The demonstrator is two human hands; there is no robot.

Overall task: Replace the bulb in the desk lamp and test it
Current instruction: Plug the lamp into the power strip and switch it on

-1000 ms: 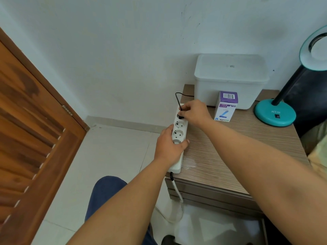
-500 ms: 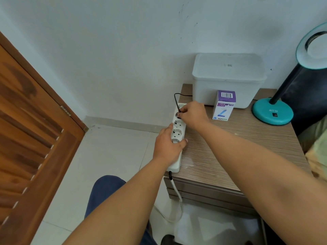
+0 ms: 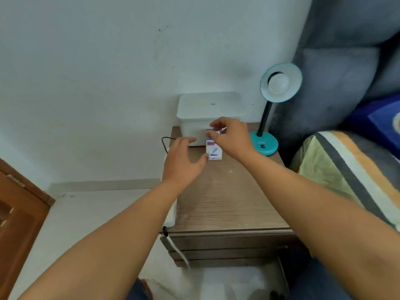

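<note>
My right hand [image 3: 232, 137] pinches the top of the small white-and-purple cardboard bulb box [image 3: 214, 150], upright on the wooden bedside table [image 3: 227, 202] left of the teal desk lamp [image 3: 265, 144]; my left hand [image 3: 181, 161] hovers spread, empty, at the box's left.

I am in a bedroom at home. Before me stands a low bedside cabinet of grey-brown wood grain [image 3: 227, 204] with drawers, pushed against a plain white painted wall [image 3: 108, 72]. To its right rises a padded grey fabric headboard [image 3: 337, 68], and below that lies bedding striped in pale green, orange, white and grey [image 3: 346, 169]. A teal desk lamp with a round shade [image 3: 280, 82] sits on the cabinet, and a brown slatted wooden door [image 3: 19, 217] shows at the left over a pale tiled floor [image 3: 91, 215].
</note>
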